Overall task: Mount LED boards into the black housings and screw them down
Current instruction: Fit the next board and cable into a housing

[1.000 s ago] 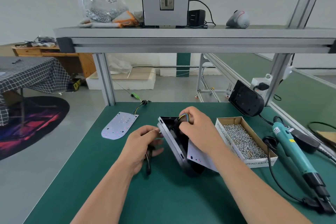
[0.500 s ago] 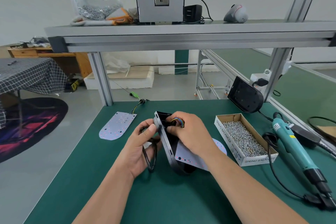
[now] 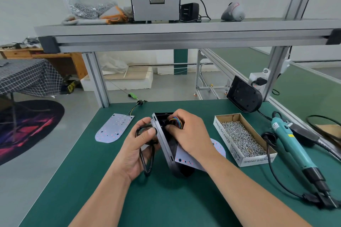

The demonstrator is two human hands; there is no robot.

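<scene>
Early stage. Housing stands on edge mid-mat. Left hand grips its rim plus a cable; right hand pinches wires inside, probably threading them. Board lies loose beneath, unscrewed. Spare board left, screws and driver right. Green bench, workshop behind.

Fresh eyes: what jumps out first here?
The black plastic housing, tilted on edge centre-frame between both hands: the right hand holds its coloured wires, the left hand grips a looped black cable. A white LED board lies left of them, a cardboard box of silver screws right.
</scene>
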